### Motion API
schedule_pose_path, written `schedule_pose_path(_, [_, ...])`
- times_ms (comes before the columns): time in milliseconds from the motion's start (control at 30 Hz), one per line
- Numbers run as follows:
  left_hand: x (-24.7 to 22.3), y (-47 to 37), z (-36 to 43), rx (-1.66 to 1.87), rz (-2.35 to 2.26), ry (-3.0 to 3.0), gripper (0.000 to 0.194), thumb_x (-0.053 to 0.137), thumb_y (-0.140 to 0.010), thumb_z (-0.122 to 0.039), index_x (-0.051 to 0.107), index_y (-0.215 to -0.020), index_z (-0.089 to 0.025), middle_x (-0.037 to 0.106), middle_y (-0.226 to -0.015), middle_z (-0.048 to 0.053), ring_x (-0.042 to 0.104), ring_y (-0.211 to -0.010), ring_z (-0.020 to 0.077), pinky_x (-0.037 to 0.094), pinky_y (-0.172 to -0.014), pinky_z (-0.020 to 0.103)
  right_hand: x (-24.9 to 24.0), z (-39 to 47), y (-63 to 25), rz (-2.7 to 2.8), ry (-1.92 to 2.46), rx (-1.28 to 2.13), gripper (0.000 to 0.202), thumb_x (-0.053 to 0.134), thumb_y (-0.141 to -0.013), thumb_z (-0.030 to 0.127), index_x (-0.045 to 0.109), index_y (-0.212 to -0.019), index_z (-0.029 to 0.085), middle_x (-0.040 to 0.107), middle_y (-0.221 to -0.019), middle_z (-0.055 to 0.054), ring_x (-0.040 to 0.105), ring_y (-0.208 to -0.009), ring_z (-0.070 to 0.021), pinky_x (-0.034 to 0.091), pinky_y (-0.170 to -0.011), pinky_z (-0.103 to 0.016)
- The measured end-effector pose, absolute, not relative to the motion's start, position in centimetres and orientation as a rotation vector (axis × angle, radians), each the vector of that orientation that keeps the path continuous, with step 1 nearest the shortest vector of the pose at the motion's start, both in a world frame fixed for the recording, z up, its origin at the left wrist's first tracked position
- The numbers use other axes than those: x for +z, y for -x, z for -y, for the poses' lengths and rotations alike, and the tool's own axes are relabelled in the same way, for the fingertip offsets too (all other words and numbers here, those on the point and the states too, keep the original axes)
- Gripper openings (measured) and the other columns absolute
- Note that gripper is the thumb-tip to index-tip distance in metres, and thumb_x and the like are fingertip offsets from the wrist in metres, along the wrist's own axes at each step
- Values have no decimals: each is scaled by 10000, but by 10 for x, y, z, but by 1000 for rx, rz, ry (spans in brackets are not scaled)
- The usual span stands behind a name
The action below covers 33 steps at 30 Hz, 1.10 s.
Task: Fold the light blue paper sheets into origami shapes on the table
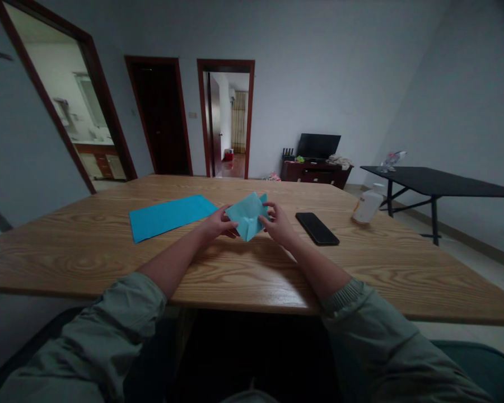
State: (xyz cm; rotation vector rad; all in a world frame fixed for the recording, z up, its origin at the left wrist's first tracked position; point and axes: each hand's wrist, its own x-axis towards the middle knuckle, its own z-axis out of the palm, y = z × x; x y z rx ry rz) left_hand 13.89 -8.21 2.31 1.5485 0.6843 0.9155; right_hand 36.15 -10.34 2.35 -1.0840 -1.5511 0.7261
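A light blue piece of folded paper (246,215) is held up between both hands, a little above the wooden table. Its faces are creased, with a pointed flap at the top and another at the bottom. My left hand (219,224) pinches its left corner between thumb and fingers. On the other side, my right hand (278,225) grips the right edge, thumb low and fingers above. Left of the hands lies a flat stack of brighter blue paper (172,216). To the right of my right hand a black smartphone (317,228) rests on the tabletop.
The wooden table (88,263) has its front edge close to my body. A white plastic bottle (368,205) stands on its right side. Beyond are a black folding table (441,182), a television (319,146) on a dark cabinet, and several doorways.
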Motion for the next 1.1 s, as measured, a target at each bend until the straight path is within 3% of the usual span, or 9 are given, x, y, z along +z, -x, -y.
schedule_pose_path(167, [24, -140, 80, 1008, -729, -1501, 730, 742, -658, -301, 356, -1273, -223, 646, -825, 27, 656, -630, 177, 549, -571, 320, 22, 104, -363, 1687, 1076, 517, 535, 581, -735, 273, 445, -1249, 209, 534, -966, -39, 513, -642, -100, 464, -597, -244])
schedule_pose_path(400, [26, -138, 77, 1130, -695, -1450, 783, 724, -632, -279, 343, -1316, -255, 625, -816, -1, 632, -610, 150, 549, -558, 318, 35, 122, -361, 1812, 1052, 567, 536, 564, -685, 179, 527, -1217, 234, 574, -896, -8, 452, -538, -70, 387, -511, -197])
schedule_pose_path(567, [29, -138, 80, 1172, -668, -1442, 760, 737, -632, -303, 370, -1296, -260, 631, -876, 10, 639, -654, 154, 558, -587, 340, 38, 125, -362, 1903, 999, 534, 519, 559, -651, 152, 600, -1164, 213, 587, -989, -34, 493, -615, -83, 421, -576, -210])
schedule_pose_path(833, [33, -138, 87, 1082, -711, -1618, 698, 773, -612, -323, 500, -1234, -161, 632, -851, 39, 621, -595, 132, 510, -582, 277, 36, 117, -365, 1826, 1007, 623, 463, 559, -703, 212, 627, -1161, 188, 611, -899, -30, 464, -620, -97, 412, -592, -232])
schedule_pose_path(1100, [34, -139, 92, 1007, -814, -1877, 678, 744, -657, -330, 521, -1268, -138, 581, -620, -13, 508, -532, 95, 358, -497, 197, 39, 115, -368, 1701, 1042, 723, 397, 558, -711, 272, 681, -1070, 153, 619, -790, -34, 482, -662, -126, 401, -606, -241])
